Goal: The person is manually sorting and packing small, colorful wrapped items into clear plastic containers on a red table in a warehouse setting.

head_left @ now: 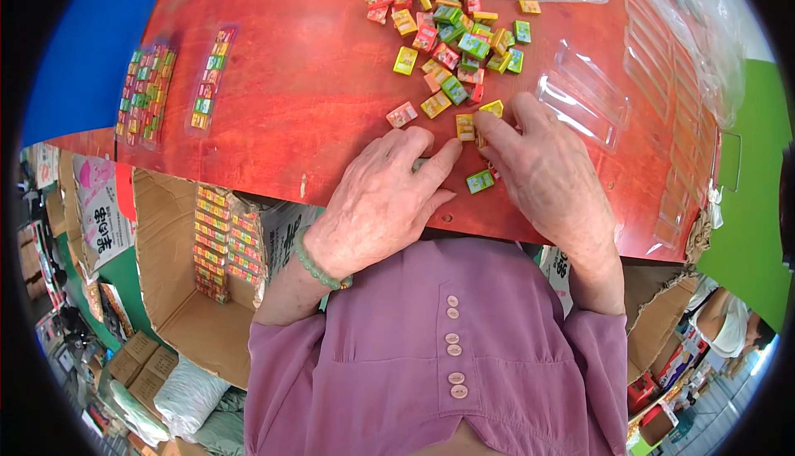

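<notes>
Small candy-style boxes in red, yellow and green lie in a loose heap (pixel 464 42) on the red tabletop. My left hand (pixel 381 187), with a green bead bracelet (pixel 308 261) at its wrist, is curled close to the table edge; whatever its fingers close round is hidden. Between the hands stands a yellow box (pixel 465 128). The fingers of my right hand (pixel 551 170) are bent down and pinched at a small yellow box, mostly covered by them. Below those fingertips lies a green box (pixel 479 181). A pink-red box (pixel 402 115) rests just beyond my left knuckles.
Clear plastic trays (pixel 584 96) lie at the right, beside crumpled plastic film (pixel 704 33). Filled strips (pixel 146 96) and a single filled strip (pixel 212 79) are on the left. Below the table edge, an open carton (pixel 195 328) holds stacked filled strips (pixel 213 241).
</notes>
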`<action>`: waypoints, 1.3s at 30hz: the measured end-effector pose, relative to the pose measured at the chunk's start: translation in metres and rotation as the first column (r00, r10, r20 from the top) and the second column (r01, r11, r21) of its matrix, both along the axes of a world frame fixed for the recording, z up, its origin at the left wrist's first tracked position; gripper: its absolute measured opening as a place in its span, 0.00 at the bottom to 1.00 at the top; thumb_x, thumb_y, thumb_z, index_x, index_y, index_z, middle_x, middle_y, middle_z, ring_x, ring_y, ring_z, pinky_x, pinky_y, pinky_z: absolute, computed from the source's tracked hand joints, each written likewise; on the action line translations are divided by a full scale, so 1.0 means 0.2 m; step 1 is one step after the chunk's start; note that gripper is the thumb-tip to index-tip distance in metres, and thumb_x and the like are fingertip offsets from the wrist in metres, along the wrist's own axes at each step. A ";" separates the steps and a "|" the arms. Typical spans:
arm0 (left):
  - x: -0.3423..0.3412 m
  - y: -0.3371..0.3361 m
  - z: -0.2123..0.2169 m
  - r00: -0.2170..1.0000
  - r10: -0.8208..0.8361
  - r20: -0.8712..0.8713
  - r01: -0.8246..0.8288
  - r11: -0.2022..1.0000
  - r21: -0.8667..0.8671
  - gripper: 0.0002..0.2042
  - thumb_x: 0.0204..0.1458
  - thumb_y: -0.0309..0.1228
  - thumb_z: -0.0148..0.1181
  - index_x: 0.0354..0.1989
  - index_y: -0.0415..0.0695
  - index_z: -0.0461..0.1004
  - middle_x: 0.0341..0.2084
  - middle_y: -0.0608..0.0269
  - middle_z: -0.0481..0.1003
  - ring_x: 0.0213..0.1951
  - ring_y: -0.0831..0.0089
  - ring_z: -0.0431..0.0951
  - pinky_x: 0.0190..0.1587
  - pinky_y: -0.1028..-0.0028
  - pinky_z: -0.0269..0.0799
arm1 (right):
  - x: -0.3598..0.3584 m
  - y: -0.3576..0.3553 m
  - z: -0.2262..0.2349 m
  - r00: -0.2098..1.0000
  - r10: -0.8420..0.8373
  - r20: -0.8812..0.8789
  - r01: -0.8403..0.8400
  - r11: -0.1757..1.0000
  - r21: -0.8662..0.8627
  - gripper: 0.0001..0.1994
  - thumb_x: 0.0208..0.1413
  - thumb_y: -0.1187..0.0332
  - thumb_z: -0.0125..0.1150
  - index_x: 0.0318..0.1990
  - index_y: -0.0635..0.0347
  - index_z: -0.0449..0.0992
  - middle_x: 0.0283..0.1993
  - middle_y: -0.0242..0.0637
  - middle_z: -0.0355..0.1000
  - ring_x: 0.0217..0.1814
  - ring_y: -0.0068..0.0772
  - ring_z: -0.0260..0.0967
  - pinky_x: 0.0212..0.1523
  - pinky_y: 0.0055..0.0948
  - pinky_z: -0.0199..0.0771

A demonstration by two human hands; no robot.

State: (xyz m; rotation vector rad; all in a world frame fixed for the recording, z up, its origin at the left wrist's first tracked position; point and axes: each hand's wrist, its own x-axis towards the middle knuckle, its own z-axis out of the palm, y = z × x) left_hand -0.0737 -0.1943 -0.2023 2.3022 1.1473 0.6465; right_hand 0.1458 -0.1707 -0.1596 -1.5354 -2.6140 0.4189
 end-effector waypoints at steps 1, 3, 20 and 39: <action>-0.01 0.00 0.01 1.000 -0.017 0.013 0.018 0.999 -0.027 0.28 0.47 0.27 0.73 0.59 0.40 0.74 0.43 0.54 0.70 0.44 0.55 0.75 0.46 0.59 0.76 | 0.00 0.00 -0.01 1.000 -0.015 -0.001 0.015 1.000 0.015 0.15 0.61 0.69 0.65 0.54 0.55 0.76 0.43 0.44 0.68 0.46 0.49 0.73 0.42 0.46 0.76; -0.02 0.02 0.03 0.999 -0.037 0.030 0.038 0.998 -0.058 0.27 0.47 0.26 0.73 0.59 0.40 0.74 0.44 0.54 0.70 0.45 0.55 0.75 0.47 0.59 0.76 | 0.01 -0.01 -0.01 0.999 -0.033 0.001 0.033 0.999 0.025 0.14 0.61 0.69 0.65 0.53 0.55 0.77 0.44 0.44 0.69 0.45 0.49 0.74 0.42 0.46 0.76; -0.03 0.03 0.03 0.999 -0.036 0.035 0.040 0.993 -0.108 0.17 0.52 0.24 0.68 0.50 0.36 0.74 0.44 0.51 0.70 0.46 0.51 0.76 0.47 0.58 0.76 | 0.26 -0.20 -0.06 0.924 -0.269 -0.270 0.241 0.961 -0.133 0.16 0.55 0.73 0.70 0.52 0.62 0.79 0.47 0.44 0.71 0.45 0.48 0.76 0.44 0.42 0.79; 0.17 -0.07 -0.04 0.992 0.129 0.012 -0.129 0.988 0.086 0.20 0.47 0.27 0.74 0.50 0.40 0.79 0.39 0.55 0.72 0.38 0.56 0.77 0.39 0.60 0.75 | 0.24 -0.15 -0.11 0.960 -0.126 -0.248 0.104 0.989 -0.101 0.19 0.54 0.70 0.71 0.55 0.53 0.82 0.46 0.41 0.70 0.43 0.42 0.74 0.43 0.37 0.78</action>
